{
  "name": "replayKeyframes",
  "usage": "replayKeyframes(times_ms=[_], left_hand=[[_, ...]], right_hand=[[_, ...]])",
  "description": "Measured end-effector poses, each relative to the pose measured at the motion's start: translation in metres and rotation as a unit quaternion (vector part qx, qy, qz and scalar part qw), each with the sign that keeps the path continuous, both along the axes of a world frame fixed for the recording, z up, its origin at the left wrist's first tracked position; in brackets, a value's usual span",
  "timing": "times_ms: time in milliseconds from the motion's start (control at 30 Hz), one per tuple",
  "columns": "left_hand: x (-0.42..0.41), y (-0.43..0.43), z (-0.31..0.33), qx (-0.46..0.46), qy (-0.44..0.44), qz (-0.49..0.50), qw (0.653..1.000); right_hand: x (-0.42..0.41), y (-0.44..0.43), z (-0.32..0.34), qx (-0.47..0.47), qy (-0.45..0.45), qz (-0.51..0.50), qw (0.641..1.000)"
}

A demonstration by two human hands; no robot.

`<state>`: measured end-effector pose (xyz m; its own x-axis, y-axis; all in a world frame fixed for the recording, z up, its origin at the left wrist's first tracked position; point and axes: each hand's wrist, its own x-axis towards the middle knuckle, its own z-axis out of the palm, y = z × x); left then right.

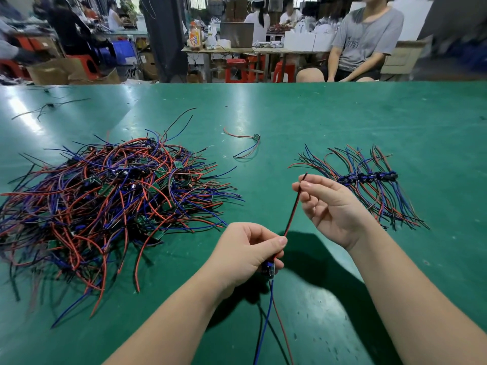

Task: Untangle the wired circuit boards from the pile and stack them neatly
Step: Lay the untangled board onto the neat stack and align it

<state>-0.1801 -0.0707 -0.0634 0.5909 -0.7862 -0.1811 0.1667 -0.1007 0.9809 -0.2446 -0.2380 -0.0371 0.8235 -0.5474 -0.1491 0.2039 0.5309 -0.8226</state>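
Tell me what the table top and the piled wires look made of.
Table top: apparently a green rubber or vinyl mat, semi-gloss, since light reflects in soft streaks. Pile of wires: likely smooth plastic insulation in red, blue and black, since they curve loosely.

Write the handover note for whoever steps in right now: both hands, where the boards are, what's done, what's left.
The left hand grips one board above the table, its other wires hanging below.
The right hand pinches that board's red-and-black wire near the tip, pulled straight.
Done: the stack, a neat row on the right.
Left: the pile, a large tangle on the left, plus a loose board lying farther back between them.
Next, probably: lay the held board on the stack.
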Motion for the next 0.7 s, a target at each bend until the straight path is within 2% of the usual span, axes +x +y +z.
replayKeyframes(times_ms=[367,533,700], left_hand=[[0.0037,0.0014,-0.0036,0.022,-0.009,0.015,1.000],[0.0037,-0.0001,-0.0042,0.031,-0.018,0.012,0.999],[0.0035,0.0009,-0.0071,0.048,-0.048,0.010,0.998]], right_hand=[[0.0025,0.0068,0.0040,0.028,-0.005,-0.058,0.998],[-0.0010,0.0039,0.0066,0.006,0.025,-0.053,0.998],[-0.0045,-0.0016,0.0077,0.041,0.077,-0.040,0.995]])
